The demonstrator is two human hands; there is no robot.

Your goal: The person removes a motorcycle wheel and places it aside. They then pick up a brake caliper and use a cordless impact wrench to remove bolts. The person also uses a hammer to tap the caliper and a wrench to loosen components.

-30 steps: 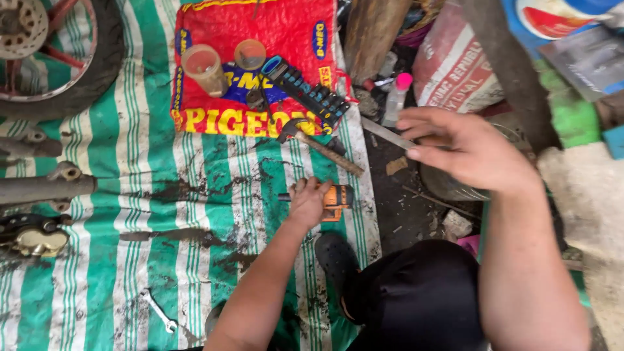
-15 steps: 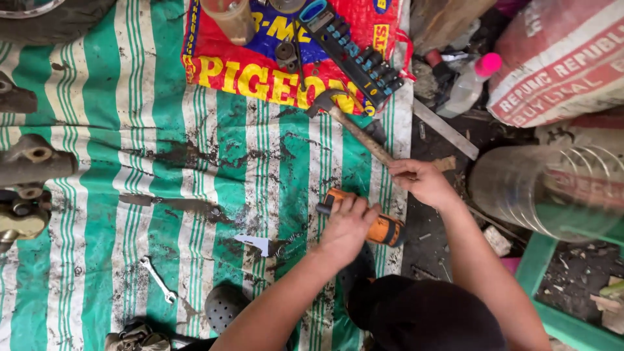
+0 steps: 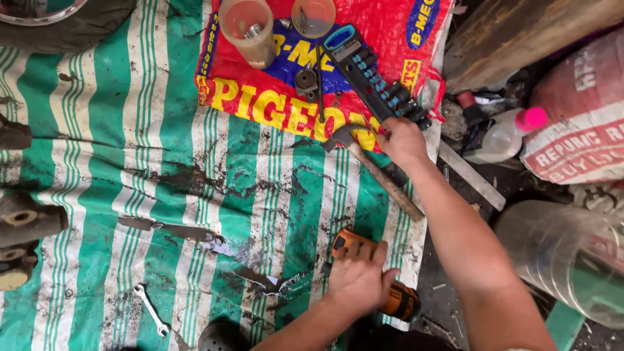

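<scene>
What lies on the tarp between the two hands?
In the head view, a wooden-handled hammer lies between the right hand and the left hand, which rests on an orange tool.

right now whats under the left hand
The left hand presses on an orange power tool lying on the green striped tarp. Its orange front and dark rear end show; the middle is covered by the palm.

Soft, even daylight fills the scene, bright enough that colours on the striped tarp [image 3: 130, 162] and red sack [image 3: 390, 39] read vividly. Shadows are faint and short, with no harsh glare. Focus is mostly sharp; the clear plastic jar [image 3: 565, 260] at the right edge looks slightly smeared.
</scene>
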